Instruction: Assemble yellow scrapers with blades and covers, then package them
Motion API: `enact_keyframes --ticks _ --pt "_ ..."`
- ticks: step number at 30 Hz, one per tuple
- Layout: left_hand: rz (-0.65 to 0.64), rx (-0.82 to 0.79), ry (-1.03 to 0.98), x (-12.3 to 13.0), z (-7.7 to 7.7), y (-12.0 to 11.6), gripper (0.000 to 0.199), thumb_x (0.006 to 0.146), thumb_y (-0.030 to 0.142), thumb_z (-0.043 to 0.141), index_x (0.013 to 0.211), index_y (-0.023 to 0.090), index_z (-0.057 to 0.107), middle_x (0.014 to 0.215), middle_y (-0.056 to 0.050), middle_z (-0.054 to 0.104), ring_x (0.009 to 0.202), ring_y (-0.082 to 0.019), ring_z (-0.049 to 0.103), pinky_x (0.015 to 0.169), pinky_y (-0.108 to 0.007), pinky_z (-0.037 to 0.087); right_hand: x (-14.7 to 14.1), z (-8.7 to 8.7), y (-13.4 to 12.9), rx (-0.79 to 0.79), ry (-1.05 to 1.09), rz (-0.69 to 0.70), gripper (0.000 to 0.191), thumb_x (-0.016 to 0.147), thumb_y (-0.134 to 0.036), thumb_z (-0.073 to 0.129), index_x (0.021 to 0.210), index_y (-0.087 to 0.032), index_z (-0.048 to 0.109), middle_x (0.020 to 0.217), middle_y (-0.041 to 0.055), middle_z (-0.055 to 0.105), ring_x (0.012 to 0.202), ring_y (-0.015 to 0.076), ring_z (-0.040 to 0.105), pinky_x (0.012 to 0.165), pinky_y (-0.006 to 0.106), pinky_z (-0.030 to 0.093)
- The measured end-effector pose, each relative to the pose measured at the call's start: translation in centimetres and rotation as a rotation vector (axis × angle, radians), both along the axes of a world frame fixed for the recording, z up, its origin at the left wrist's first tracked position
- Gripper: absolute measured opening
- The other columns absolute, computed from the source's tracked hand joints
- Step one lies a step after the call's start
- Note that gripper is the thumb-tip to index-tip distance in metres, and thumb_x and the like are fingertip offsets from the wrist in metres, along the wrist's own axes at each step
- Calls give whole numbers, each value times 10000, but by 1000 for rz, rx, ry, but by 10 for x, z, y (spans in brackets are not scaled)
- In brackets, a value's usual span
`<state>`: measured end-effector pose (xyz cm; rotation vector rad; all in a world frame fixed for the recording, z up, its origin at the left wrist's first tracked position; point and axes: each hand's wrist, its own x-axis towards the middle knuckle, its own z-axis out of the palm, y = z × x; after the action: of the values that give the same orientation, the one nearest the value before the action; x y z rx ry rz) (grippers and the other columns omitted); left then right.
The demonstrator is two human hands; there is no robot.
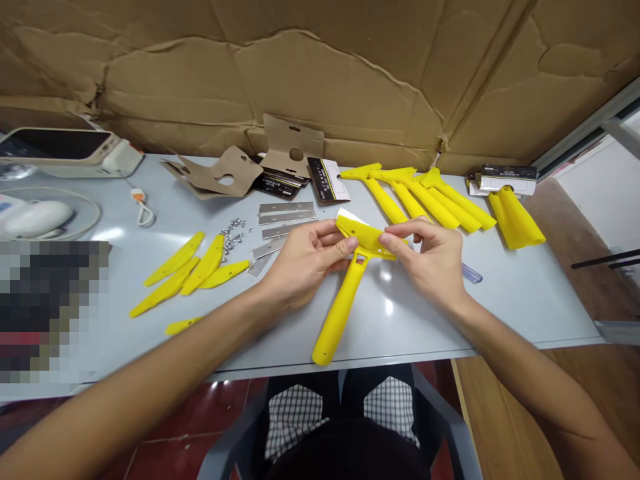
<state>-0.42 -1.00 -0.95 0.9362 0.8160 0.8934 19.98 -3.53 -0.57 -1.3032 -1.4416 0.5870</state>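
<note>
A yellow scraper (341,303) is held up over the table, its handle pointing down toward me. My left hand (313,257) pinches the left end of its head, thumb on the front. At the right end of the head, my right hand (431,260) grips it between thumb and fingers. A yellow cover plate (365,235) lies across the head, and a pale blade edge (353,217) shows above it. Small holes are visible in the plate. Whether my right fingertips also hold a screw is hidden.
Left of my hands lie loose yellow plates (173,260), small screws (233,237) and metal blades (286,217). Cardboard packaging (220,170) sits behind. Several yellow handles (435,203), a clear blue tool (471,273) and a yellow bundle (515,220) are at the right.
</note>
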Motion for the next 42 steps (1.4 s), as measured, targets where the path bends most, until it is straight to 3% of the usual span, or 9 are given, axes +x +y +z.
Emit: enact_keyframes --ticks 4,10,15,21,33,38,42 --pt "-6 -5 5 1 -1 0 377 779 373 955 1075 189 811 1117 -121 824 952 -238 778 850 -353 616 -2 -2 1 21 -71 16 41 846 -284 859 823 -264 833 822 16 790 801 212 684 827 408 551" --pt "-19 -9 30 2 -3 -1 399 740 372 971 1038 170 799 1100 -132 820 912 -235 770 828 -357 606 0 -5 4 15 -88 55 40 827 -257 868 818 -245 831 991 48 751 930 209 693 792 366 511" --pt "-20 0 50 2 -6 -1 397 761 383 955 1040 155 789 1089 -134 821 897 -229 766 823 -349 594 4 0 7 -114 -29 199 102 858 -281 839 792 -216 796 868 42 798 819 194 707 705 350 471" --pt "-38 6 55 0 -8 0 404 736 364 968 1044 166 798 1115 -124 820 938 -243 765 835 -355 590 13 6 11 -262 -9 302 185 879 -385 809 852 -204 778 950 71 805 877 222 714 760 374 500" --pt "-53 13 30 0 -8 1 424 747 355 965 1093 167 808 1123 -129 828 942 -246 779 851 -359 604 15 10 9 -293 -69 297 201 902 -379 739 822 -195 728 1038 97 787 916 228 688 742 368 480" --pt "-57 13 43 -1 -10 2 392 765 350 953 1083 173 808 1117 -120 827 933 -232 771 833 -343 594 23 13 11 -372 90 358 264 874 -455 802 856 -198 741 992 73 776 891 217 675 795 365 511" --pt "-62 12 43 0 -9 2 431 765 322 947 1149 185 807 1121 -115 827 937 -237 772 824 -348 592 28 13 14 -413 229 297 368 771 -548 903 856 -215 771 911 40 764 884 214 666 869 369 524"
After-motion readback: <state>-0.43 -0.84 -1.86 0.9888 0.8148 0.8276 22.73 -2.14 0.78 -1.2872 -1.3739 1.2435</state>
